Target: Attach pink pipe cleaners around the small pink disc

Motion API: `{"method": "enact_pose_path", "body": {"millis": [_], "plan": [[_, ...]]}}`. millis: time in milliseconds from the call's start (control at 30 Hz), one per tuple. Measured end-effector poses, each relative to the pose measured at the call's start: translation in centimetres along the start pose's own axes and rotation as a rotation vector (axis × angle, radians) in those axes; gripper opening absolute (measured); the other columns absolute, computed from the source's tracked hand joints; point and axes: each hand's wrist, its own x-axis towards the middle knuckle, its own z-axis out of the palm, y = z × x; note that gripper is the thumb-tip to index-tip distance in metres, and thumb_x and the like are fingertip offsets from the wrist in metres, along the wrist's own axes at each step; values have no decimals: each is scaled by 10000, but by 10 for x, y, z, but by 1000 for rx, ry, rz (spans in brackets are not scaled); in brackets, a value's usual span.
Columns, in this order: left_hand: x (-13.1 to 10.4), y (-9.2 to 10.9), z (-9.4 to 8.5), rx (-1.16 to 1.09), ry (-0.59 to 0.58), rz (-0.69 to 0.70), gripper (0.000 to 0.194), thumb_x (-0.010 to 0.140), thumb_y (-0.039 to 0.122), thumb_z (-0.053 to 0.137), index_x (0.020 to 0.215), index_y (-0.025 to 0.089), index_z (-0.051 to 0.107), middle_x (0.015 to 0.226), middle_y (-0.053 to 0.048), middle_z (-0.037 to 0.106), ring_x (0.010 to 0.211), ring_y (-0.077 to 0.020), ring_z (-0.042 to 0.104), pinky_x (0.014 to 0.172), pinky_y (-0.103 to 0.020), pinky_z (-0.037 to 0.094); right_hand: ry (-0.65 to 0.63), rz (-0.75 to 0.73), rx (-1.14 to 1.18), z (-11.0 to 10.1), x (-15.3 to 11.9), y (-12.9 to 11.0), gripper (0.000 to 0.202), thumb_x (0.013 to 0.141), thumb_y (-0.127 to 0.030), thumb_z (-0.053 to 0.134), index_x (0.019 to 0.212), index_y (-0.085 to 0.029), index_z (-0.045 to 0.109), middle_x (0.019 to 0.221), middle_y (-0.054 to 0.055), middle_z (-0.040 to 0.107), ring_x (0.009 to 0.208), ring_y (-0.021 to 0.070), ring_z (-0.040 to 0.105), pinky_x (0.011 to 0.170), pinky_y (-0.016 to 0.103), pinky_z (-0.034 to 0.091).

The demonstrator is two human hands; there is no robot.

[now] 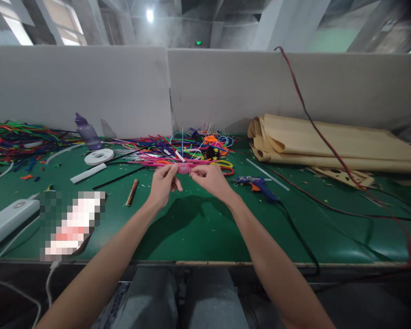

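Pink coil (183, 169): left of glue gun (262, 187), between hands. Left hand (161, 183), farther left of gun, pinches it; loose pinch could let it unwind. Right hand (210, 179), just left of gun, pinches opposite edge; uneven pulling could warp it.

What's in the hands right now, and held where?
A small pink piece, pinched at its two sides between the fingers of the left hand and right hand; its exact shape is too small to tell.
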Motion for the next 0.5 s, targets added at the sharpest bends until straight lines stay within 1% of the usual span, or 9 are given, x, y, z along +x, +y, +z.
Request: {"method": "enact_pose_path", "body": {"millis": [100,167,300,400,500], "plan": [[0,2,0,-32,-17,-23,229,741,391,651,754,165,622,491,25,543,370,-91,530,303,-173,233,-7,0,-18,0,0,1,183,761,-216,513,680,-155,665,462,-53,419,466,74,336,494,225,238],[0,3,0,-18,-36,-26,221,731,360,662,820,159,640,505,22,562,386,-97,545,306,-170,251,-3,4,-26,0,1,2,186,763,-216,514,684,-152,669,453,-53,407,461,73,325,493,227,235],[1,0,-1,27,-18,-5,200,745,328,643,831,147,648,432,36,531,346,-89,501,310,-173,268,-19,15,-28,0,1,2,180,763,-215,520,699,-142,672,464,-47,418,466,72,327,495,229,240],[1,-4,-2,79,7,35,193,773,329,610,828,148,647,378,47,500,309,-82,456,314,-179,277,-38,10,-23,0,1,1,179,767,-221,523,677,-145,657,472,-47,419,474,72,340,499,227,244],[1,-5,-4,130,5,72,206,805,344,575,841,153,642,350,56,474,289,-81,431,319,-184,289,-41,5,-22,0,1,-1,182,769,-226,528,660,-147,650,472,-48,415,472,70,344,499,228,242]]}}
